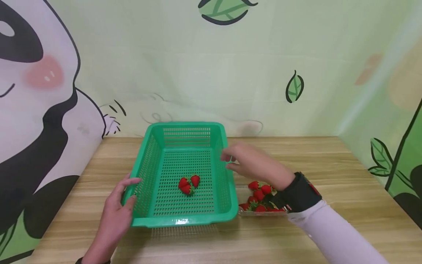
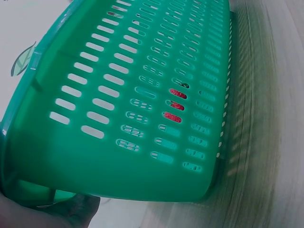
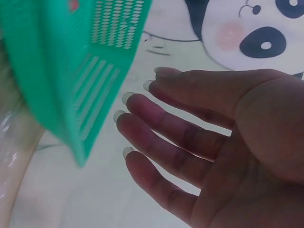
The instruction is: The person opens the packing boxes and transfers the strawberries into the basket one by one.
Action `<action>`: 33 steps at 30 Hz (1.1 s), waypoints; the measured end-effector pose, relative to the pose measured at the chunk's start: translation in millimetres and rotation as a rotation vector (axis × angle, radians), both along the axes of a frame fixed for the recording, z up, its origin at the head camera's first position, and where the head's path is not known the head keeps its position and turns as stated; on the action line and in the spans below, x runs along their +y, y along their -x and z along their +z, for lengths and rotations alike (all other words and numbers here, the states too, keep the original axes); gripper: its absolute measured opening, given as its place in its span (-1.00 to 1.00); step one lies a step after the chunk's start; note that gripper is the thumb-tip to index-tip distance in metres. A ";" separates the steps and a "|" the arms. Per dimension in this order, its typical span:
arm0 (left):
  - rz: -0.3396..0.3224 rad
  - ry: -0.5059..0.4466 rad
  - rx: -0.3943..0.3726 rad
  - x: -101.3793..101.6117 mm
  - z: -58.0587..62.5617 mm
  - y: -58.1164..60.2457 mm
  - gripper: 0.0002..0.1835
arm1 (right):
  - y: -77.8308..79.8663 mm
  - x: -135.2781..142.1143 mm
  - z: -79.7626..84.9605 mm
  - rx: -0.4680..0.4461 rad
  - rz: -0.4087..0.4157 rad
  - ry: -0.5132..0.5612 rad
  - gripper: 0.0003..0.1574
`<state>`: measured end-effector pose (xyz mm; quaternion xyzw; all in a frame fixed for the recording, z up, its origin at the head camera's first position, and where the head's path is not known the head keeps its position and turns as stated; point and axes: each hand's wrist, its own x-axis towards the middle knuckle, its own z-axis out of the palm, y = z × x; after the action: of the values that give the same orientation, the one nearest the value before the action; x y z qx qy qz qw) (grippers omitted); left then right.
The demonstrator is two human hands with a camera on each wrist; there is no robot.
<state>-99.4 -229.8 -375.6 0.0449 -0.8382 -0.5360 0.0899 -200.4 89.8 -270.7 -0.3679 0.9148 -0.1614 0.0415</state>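
A green plastic basket [image 1: 184, 221] with slotted walls stands on the table. Several red strawberries [image 1: 195, 180] lie together on its floor; in the left wrist view, red strawberry [image 2: 173, 117] shows through the slots. At the basket's left rim, my left hand [image 1: 118, 211] grips with the thumb over the edge. Only part of that left hand [image 2: 71, 211] appears in the left wrist view. My right hand [image 1: 247, 159] hovers by the right rim, holding nothing. From the right wrist, the hand [image 3: 190, 137] shows loosely bent fingers apart from the basket [image 3: 71, 118].
Right of the basket, a clear plastic tray [image 1: 263, 213] holds several more strawberries [image 1: 259, 194], partly hidden under the right wrist. The wooden table [image 1: 356, 220] meets a wall [image 1: 165, 73] printed with a panda and leaves at the back.
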 end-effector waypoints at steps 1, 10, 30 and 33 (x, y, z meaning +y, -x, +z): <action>-0.002 0.004 -0.002 0.0 0.0 0.3 -0.54 | -1.2 5.7 -2.6 0.003 -0.005 -0.001 -0.76; 0.001 0.007 -0.010 0.3 -0.3 0.0 -0.54 | -3.3 42.3 -28.3 -0.017 -0.028 -0.060 -0.76; -0.005 0.010 -0.010 0.3 0.6 0.5 -0.54 | -3.5 62.3 -75.4 -0.110 -0.074 -0.303 -0.70; -0.004 0.013 -0.006 0.9 0.7 0.4 -0.54 | -3.9 62.6 -77.4 -0.097 -0.061 -0.309 -0.70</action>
<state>-99.7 -228.9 -374.9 0.0443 -0.8419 -0.5307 0.0864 -196.5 152.4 -348.1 -0.3209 0.9364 -0.0377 0.1368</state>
